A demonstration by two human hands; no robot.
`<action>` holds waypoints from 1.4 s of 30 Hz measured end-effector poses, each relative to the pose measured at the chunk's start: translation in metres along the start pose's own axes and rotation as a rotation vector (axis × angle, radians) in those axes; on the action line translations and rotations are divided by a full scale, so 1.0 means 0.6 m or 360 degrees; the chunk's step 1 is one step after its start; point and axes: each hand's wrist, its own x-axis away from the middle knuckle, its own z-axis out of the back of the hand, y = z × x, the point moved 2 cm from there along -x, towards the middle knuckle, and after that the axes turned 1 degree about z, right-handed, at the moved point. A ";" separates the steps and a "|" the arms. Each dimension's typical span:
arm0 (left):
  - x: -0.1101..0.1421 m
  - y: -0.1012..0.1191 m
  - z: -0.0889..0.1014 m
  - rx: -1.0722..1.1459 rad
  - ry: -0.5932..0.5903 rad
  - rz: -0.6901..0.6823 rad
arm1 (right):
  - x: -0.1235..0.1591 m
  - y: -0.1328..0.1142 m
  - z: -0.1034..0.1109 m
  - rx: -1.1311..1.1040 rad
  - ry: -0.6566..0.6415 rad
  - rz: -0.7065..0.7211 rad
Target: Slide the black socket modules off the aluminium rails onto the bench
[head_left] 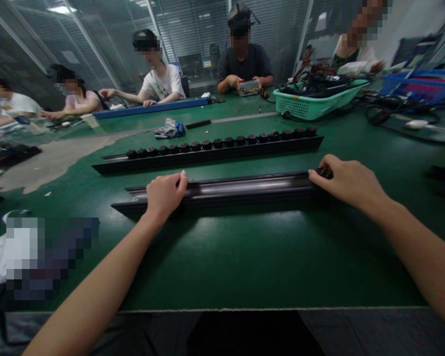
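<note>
A long black channel-shaped rail [244,187] lies across the green table in front of me, its inner trough bare and shiny along the middle. My left hand [166,194] is closed around it near its left end, thumb on the upper edge. At the right end, my right hand [350,182] pinches a small dark ridged piece [324,172] over the trough; the fingers partly hide it. Beyond lies a second black rail [207,158], with a row of several similar dark knob-like pieces [217,143] standing in it.
Behind the rails are a crumpled grey-blue cloth [169,128] and a green basket [315,104] of cables. Black cables [396,118] and a blue crate [422,84] stand at right. Blurred items [40,257] lie front left. Several people sit opposite, one holding a metal box [248,87].
</note>
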 end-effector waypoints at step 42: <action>0.000 0.002 0.002 0.0002 -0.0019 0.0021 | -0.013 0.030 -0.003 0.0095 -0.0068 -0.0151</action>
